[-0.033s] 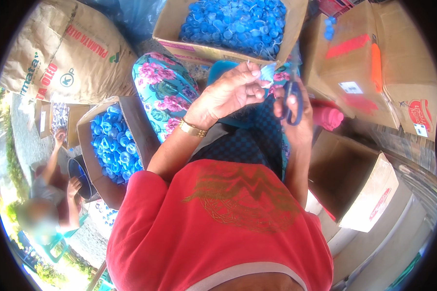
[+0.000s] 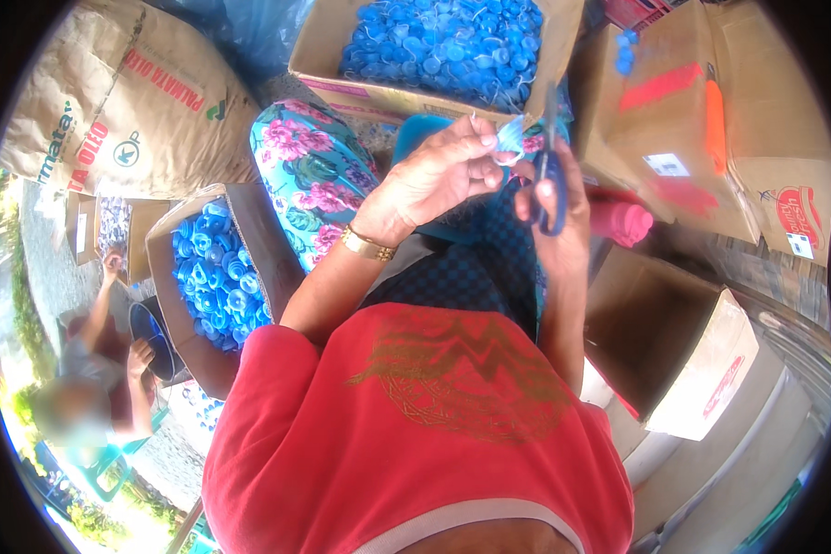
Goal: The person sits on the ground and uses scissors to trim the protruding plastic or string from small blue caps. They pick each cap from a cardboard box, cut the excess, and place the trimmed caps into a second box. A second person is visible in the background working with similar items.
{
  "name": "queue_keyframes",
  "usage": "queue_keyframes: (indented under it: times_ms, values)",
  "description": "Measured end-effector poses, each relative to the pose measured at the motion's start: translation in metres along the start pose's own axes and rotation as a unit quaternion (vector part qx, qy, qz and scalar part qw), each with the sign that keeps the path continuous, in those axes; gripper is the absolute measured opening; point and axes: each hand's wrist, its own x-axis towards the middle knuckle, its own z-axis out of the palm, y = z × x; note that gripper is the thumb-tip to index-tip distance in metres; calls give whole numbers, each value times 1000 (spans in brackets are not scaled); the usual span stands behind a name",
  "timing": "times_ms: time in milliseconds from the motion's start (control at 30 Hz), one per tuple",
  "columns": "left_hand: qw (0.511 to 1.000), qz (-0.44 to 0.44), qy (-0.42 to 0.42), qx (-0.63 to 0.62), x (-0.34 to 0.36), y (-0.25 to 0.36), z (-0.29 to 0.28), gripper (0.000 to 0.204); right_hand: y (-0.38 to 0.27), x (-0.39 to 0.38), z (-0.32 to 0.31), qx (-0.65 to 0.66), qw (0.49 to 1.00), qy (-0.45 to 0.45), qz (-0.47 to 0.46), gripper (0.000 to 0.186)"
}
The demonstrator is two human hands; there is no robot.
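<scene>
Here's the small blue piece (image 2: pixel 511 136), up in front of my lap and just short of the far box, and my left hand (image 2: pixel 441 175) has it, thumb and fingertips pinched together on its near-left side. In comes the right: my right hand (image 2: pixel 563 208) has its fingers closed around the handles of the dark blue scissors (image 2: pixel 552 189), blades pointing far, just right of the piece; whether the blades are parted, I can't tell. A gold band (image 2: pixel 367 246) circles my left wrist. Beyond my hands sits the far cardboard box (image 2: pixel 379 100), loaded with blue plastic pieces (image 2: pixel 439 42), thin pale strands among them. Over on my left, a second box (image 2: pixel 275 242) holds larger-looking blue caps (image 2: pixel 214 277). Farther left, a person (image 2: pixel 138 369) works beside a dark bucket (image 2: pixel 152 340), with a big paper sack (image 2: pixel 148 111) on the far side. To my right, a pink bottle (image 2: pixel 626 223) lies near an open carton (image 2: pixel 702 388), and an orange-handled tool (image 2: pixel 716 125) rests against the stacked cardboard (image 2: pixel 766 148).
</scene>
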Motion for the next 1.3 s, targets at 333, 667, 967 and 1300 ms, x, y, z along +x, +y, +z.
queue_keyframes:
  times_ms: [333,667,967,1300]
  values:
    - [950,128,28,285,-5,5,16,15,1,8,28,-41,995,49,-74,58]
    - [962,64,-59,259,-10,8,24,32,-9,2,32,-105,992,44,-62,58]
    - [994,-36,-50,93,-9,12,9,22,-24,-8,24,-101,994,10,-47,51]
    - [994,-77,-44,-65,-11,19,-3,20,-19,-34,14,-163,986,16,6,50]
